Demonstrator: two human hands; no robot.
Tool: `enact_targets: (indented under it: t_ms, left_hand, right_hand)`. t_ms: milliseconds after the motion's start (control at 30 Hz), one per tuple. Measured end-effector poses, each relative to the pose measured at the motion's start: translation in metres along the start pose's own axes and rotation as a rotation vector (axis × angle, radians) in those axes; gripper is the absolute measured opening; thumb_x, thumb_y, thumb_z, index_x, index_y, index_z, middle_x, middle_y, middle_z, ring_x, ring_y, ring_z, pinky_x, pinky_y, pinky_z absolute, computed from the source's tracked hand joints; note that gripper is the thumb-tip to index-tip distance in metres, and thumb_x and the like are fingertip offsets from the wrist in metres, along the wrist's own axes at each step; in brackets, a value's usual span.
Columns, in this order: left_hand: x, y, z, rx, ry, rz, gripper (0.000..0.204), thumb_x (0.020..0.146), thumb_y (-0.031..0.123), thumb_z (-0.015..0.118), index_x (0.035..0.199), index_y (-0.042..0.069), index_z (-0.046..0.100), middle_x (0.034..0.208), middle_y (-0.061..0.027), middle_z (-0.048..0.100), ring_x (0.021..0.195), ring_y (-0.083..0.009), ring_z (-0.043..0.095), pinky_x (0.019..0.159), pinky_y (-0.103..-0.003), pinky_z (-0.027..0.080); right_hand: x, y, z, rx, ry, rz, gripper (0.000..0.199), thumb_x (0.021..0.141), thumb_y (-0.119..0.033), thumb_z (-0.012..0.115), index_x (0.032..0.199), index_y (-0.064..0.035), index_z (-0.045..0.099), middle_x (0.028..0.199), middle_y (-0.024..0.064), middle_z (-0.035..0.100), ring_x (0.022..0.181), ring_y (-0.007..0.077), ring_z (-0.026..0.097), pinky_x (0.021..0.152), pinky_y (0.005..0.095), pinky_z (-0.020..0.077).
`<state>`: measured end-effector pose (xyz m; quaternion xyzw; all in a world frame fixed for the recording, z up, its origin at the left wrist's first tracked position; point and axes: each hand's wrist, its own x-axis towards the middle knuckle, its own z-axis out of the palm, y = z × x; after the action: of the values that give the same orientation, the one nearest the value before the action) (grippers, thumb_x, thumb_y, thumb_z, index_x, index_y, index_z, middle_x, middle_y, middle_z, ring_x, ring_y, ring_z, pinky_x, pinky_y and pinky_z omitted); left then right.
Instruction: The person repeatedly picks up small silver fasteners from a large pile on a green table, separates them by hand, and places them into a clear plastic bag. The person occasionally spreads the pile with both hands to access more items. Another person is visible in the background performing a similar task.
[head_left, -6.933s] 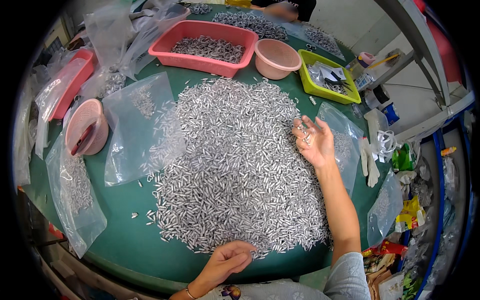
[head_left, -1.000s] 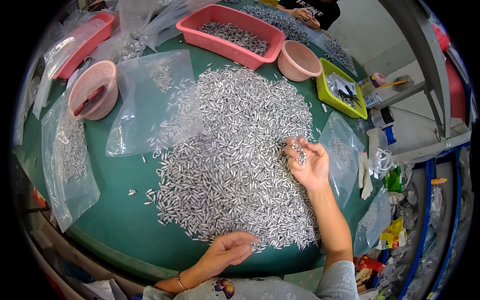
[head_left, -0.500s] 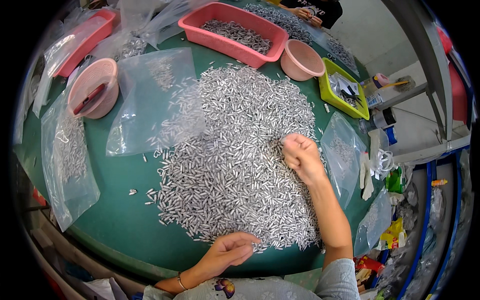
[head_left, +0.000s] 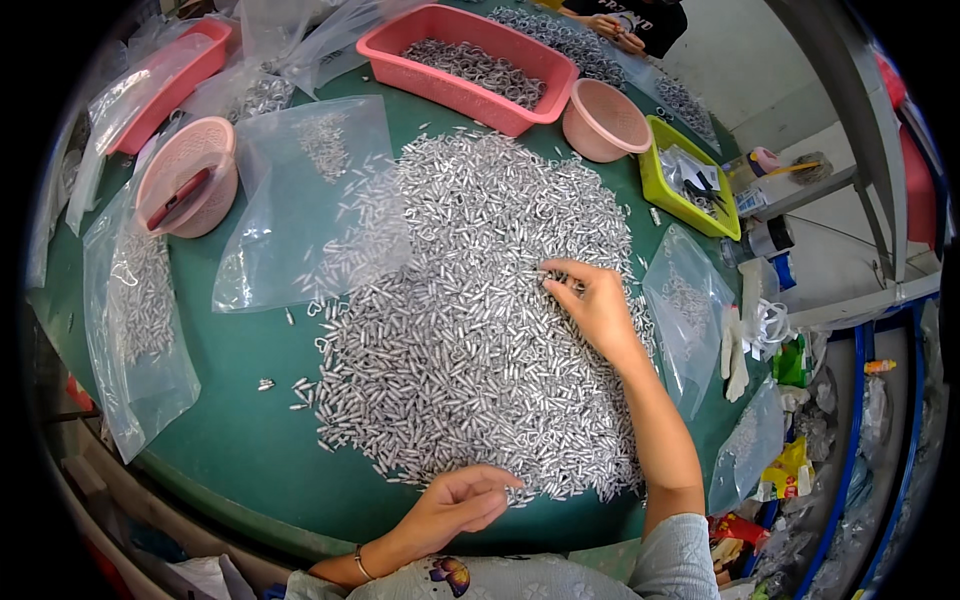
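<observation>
Plastic drapes part of a pink tray (head_left: 180, 85) at our far left. Nearer to us on that side, 1 clear bag (head_left: 145, 330) of small silvery pieces lies on the green table (head_left: 245, 440). Beside it, at the far end, stands a pink basket (head_left: 222, 150) with a red object (head_left: 180, 197) slanting across it. To the right, a flat clear bag (head_left: 260, 255) touches the left side of our heap of metal pieces (head_left: 440, 350), which covers the middle of the table. Beyond the heap we have a larger pink tray (head_left: 450, 98) of rings.

Our left hand (head_left: 463, 503) is at the near edge of the heap, its thumb and forefinger close together by a small piece; we cannot tell whether they grip it. Our right hand (head_left: 598, 310) is over the heap's right half, thumb and forefinger slightly parted at the tips; we cannot tell whether it holds anything.

Farther right are 1 pink bowl (head_left: 605, 120), a lime-green basket (head_left: 655, 180), another clear bag (head_left: 685, 320) and white gloves (head_left: 734, 355). Blue-edged shelves (head_left: 903, 440) stand at our right.
</observation>
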<state>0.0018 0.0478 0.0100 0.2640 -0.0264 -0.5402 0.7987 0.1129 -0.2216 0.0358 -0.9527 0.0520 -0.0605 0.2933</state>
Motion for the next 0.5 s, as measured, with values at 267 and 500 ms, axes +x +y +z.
enact_targets:
  t_ms: [267, 500]
  left_hand:
    - [-0.001, 0.000, -0.001, -0.006, -0.004, 0.000, 0.026, 0.095, 0.007, 0.046, 0.119, -0.002, 0.052, 0.064, 0.0041, 0.038, 0.057, -0.0046, 0.032, 0.050, -0.020, 0.023]
    - [-0.001, -0.001, -0.001, -0.006, -0.006, -0.006, 0.026, 0.095, 0.008, 0.046, 0.118, -0.002, 0.052, 0.065, 0.0039, 0.039, 0.058, -0.0045, 0.033, 0.051, -0.019, 0.023]
  right_hand:
    - [0.006, 0.016, 0.001, 0.563, -0.025, 0.004, 0.015, 0.084, -0.010, 0.063, 0.095, 0.0004, 0.066, 0.064, 0.0054, 0.060, 0.051, 0.0136, 0.049, 0.049, 0.0264, 0.0416]
    - [-0.009, 0.013, 0.004, 1.934, -0.219, 0.491, 0.013, 0.093, -0.013, 0.049, 0.093, -0.0008, 0.053, 0.084, 0.0065, 0.045, 0.055, 0.0102, 0.037, 0.043, 0.0213, 0.0296]
